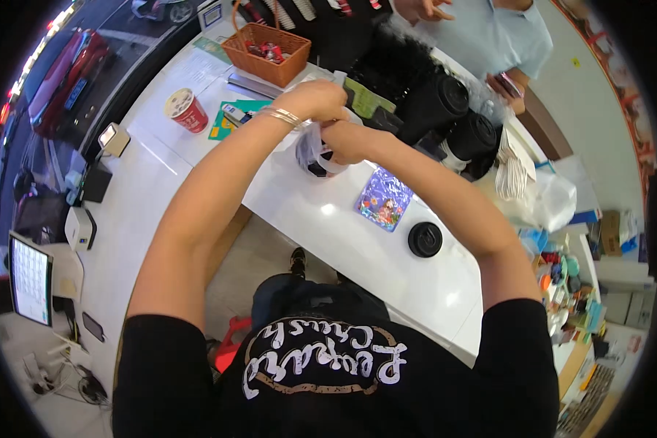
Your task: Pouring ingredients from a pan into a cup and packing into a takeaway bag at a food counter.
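A clear plastic bag (306,143) surrounds a dark-patterned cup (322,171) standing on the white counter (306,202). My left hand (318,101) is bent over the bag's top, its fingertips mostly hidden. Close beside it, my right hand (347,141) grips the bag near the cup's upper side. Both wrists nearly meet over the cup, and they cover part of it. Right of the cup lies a purple printed packet (385,199). A black cup lid (425,239) rests on the counter nearer my right elbow.
A wicker basket (268,55) with red-wrapped items stands beyond my left hand. A red paper cup (186,111) is at the left. Stacked black lids (450,94) and napkins (512,169) line the right. Across the counter, a person (482,38) holds a phone (507,86).
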{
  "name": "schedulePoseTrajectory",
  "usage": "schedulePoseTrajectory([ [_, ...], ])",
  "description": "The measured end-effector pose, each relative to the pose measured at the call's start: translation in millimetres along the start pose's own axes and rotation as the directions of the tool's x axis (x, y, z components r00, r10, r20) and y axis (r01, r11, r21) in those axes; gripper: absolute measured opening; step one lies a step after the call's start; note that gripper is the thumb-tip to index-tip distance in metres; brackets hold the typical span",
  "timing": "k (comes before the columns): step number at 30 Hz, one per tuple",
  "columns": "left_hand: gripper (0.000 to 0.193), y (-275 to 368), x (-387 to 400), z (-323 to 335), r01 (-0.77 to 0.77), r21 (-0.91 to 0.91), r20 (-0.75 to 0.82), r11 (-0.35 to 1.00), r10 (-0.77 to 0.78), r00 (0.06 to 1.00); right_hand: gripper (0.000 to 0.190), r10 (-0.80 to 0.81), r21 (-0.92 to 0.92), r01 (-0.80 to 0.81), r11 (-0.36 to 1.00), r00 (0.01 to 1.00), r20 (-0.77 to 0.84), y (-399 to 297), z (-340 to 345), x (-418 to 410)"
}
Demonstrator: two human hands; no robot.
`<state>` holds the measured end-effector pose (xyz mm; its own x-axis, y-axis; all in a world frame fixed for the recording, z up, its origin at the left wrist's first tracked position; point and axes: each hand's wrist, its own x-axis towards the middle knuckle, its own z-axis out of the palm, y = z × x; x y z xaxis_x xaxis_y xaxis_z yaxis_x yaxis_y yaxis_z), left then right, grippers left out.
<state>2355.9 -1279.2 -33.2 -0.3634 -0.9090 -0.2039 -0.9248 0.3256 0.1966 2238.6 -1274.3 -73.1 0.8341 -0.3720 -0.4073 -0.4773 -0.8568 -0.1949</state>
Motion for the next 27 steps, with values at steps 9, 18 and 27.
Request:
schedulePoseTrajectory([
  [9, 0.008, 13, -13, 23, -0.289, -0.002, -0.523, 0.957, 0.246, 0.816, 0.052, -0.016, -0.050, 0.010, 0.999, 0.992, -0.124, -6, -5, -6],
  [18, 0.028, 41, -93, 81, 0.460, -0.773, 0.035, 0.436, -0.695, 0.718, 0.047, 0.183, 0.010, -0.191, 0.982, 0.950, 0.253, -4, -25, 15],
  [27, 0.033, 74, -93, 51, 0.152, -0.988, 0.133, -0.012, -0.560, 0.818, 0.033, -0.084, -0.327, 0.082, 0.941, 0.996, 0.008, 21, 6, 41],
])
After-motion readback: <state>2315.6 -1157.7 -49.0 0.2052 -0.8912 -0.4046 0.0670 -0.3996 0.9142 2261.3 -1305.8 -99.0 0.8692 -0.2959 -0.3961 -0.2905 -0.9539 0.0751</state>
